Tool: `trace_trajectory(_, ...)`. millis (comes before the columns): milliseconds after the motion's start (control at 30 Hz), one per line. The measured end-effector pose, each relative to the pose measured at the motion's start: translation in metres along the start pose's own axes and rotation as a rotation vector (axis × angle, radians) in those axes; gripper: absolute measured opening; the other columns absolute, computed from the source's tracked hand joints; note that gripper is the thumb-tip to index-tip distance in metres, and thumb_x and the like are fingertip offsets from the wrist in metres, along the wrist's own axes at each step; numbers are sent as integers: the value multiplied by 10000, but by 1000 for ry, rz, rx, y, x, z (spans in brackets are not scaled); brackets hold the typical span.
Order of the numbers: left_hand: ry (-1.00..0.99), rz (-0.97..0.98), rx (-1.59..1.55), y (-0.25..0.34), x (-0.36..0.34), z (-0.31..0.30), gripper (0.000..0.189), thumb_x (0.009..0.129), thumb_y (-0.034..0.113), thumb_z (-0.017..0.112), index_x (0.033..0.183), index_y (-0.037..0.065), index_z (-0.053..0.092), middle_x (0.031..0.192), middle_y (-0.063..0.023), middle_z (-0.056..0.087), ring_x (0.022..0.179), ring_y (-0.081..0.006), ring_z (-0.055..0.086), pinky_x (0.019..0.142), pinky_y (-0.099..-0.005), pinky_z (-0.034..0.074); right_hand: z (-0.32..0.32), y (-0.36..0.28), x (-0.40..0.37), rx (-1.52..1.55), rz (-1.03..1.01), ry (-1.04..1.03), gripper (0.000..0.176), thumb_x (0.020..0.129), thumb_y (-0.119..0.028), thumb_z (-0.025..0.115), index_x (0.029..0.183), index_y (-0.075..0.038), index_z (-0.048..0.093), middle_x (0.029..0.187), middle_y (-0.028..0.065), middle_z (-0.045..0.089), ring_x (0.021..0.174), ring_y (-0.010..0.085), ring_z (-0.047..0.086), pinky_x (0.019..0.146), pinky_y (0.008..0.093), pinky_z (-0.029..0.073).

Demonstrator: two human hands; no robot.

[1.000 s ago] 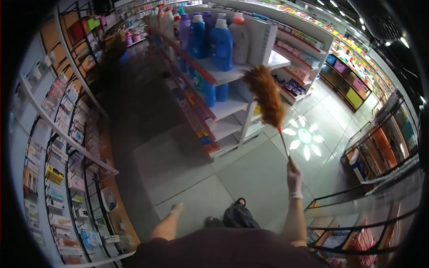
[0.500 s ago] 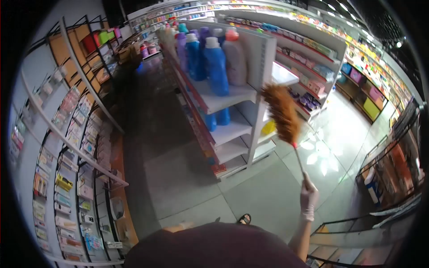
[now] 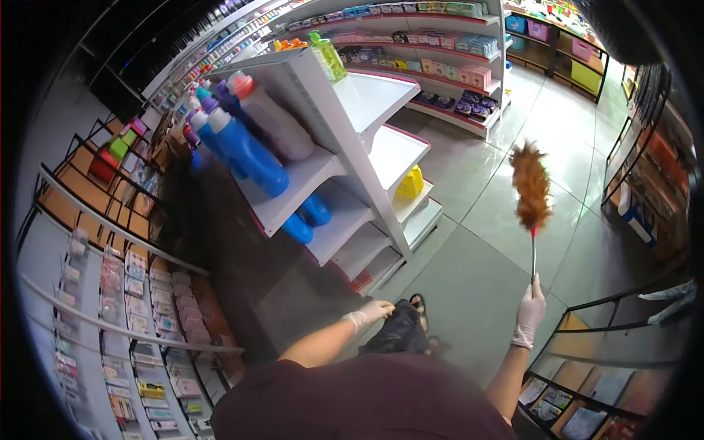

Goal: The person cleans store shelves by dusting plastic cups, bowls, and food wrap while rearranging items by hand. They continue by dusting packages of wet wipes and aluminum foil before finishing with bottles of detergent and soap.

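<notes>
In the head view my right hand (image 3: pixel 529 315), in a white glove, is closed round the thin handle of a brown feather duster (image 3: pixel 533 187). The duster points up and away over the floor, apart from the shelves, with a red collar below its feathers. My left hand (image 3: pixel 372 314), also gloved, hangs beside my dark trouser leg (image 3: pixel 396 330). Its fingers are curled together, and nothing shows in them. Ahead on the left stands a white shelf unit (image 3: pixel 359 158) with blue bottles (image 3: pixel 249 155) and a pale bottle with a red cap (image 3: pixel 275 121) on its upper shelf.
A green bottle (image 3: pixel 328 57) and a yellow container (image 3: pixel 411 182) sit on the shelf unit's near end. Racks of small packages (image 3: pixel 154 323) line the left. A black-framed rack (image 3: pixel 587 381) stands close by my right arm. Stocked shelves (image 3: pixel 440 70) run behind.
The duster has moved right, away from the shelf unit's end, and its feathers are clearer. My view has turned and tilted. My left hand has come into clear sight.
</notes>
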State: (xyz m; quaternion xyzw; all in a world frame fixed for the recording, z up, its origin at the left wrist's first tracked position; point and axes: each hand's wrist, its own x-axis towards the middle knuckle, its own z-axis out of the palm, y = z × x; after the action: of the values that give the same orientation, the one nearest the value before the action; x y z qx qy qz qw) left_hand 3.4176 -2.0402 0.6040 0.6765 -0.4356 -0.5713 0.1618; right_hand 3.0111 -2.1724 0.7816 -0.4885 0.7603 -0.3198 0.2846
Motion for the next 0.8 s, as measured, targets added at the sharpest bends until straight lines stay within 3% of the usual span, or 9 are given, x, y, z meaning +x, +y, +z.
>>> trace_trajectory(33,-52,-7,48,3,15,-1,396,941,334,508,1140,6,606,1023,-76,663,880,-170,624,770,-311,505,4,-14,15,35,-10,36,374,922,-180,509,1292,-224,545,886,174,642,702,275,622,644,384,462)
trace_trajectory(100,-101,-58,7,-3,37,-2,391,937,335,510,1121,7,618,1010,-89,667,855,-171,626,774,-309,505,25,-60,42,133,-348,76,407,923,-148,479,1323,-215,513,861,182,616,635,298,587,614,398,451)
trace_trajectory(300,-45,-178,-65,-15,91,-23,371,932,309,518,1095,-6,628,961,-108,669,845,-188,630,789,-324,506,85,-268,93,-173,-960,-206,325,912,-145,487,1216,-201,588,817,162,596,693,348,607,619,437,475)
trace_trajectory(433,18,-267,-88,-15,142,-50,342,934,292,523,1038,-15,630,949,-93,665,839,-186,630,768,-320,504,95,-314,156,-418,-1000,-345,327,905,-134,490,1208,-190,597,776,163,594,668,354,601,607,436,470)
trace_trajectory(467,42,-283,-151,-13,155,-55,331,931,283,519,1020,-16,631,916,-81,661,818,-176,626,758,-323,503,93,-299,187,-289,-987,-250,413,864,-45,441,1218,-199,587,764,165,600,658,326,619,595,426,474)
trace_trajectory(533,62,-184,-143,19,167,-74,335,926,294,519,1020,-8,633,898,-71,660,787,-166,616,750,-333,502,58,-312,208,-241,-690,-118,337,898,-97,491,1197,-189,617,771,201,586,644,342,583,597,422,437)
trace_trajectory(567,69,-156,-157,32,174,-82,337,925,299,521,1026,-2,634,898,-70,663,780,-164,614,747,-334,501,62,-306,223,-118,-780,37,332,902,-107,509,1204,-195,614,760,200,580,622,346,563,588,415,438)
trace_trajectory(600,97,-167,-170,46,180,-87,338,923,301,525,1030,0,634,898,-70,666,784,-163,615,747,-331,499,60,-323,219,-326,-636,93,333,893,-101,530,1198,-201,620,773,193,586,626,348,567,585,405,442)
trace_trajectory(800,243,-160,-198,84,211,-103,329,922,298,536,1050,11,634,906,-59,671,796,-153,610,756,-310,485,151,-409,242,-98,-1089,-172,337,860,-91,557,1171,-199,632,773,159,586,674,332,598,596,406,449)
